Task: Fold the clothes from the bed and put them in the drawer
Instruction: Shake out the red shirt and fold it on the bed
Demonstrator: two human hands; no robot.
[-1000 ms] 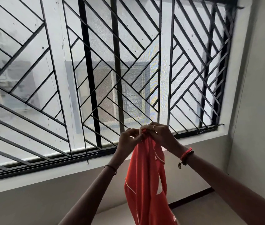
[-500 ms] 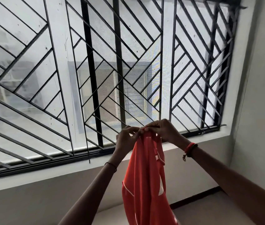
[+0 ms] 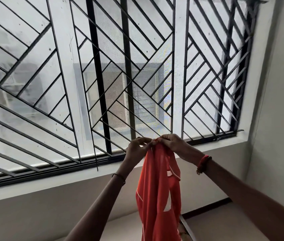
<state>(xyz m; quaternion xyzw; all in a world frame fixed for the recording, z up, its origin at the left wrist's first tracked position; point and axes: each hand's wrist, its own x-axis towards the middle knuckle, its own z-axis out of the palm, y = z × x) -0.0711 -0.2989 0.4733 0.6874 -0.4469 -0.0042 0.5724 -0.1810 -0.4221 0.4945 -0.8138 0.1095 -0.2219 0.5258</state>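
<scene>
This looks like a room in a home. There is a big window with black metal bars (image 3: pixel 127 66) that slant this way and that, the kind people put on a house to keep it safe. A fine net covers the glass. Through it you can see another grey building (image 3: pixel 146 84) close by outside. Under the window runs a plain white painted ledge (image 3: pixel 68 186), and below that a bare pale wall (image 3: pixel 50 214). Another bare pale side wall (image 3: pixel 280 119) meets it in a corner. A dark strip (image 3: pixel 207 206) runs along the bottom of the wall. An orange piece of clothing (image 3: pixel 156 188) with thin white lines hangs in front of the window.
</scene>
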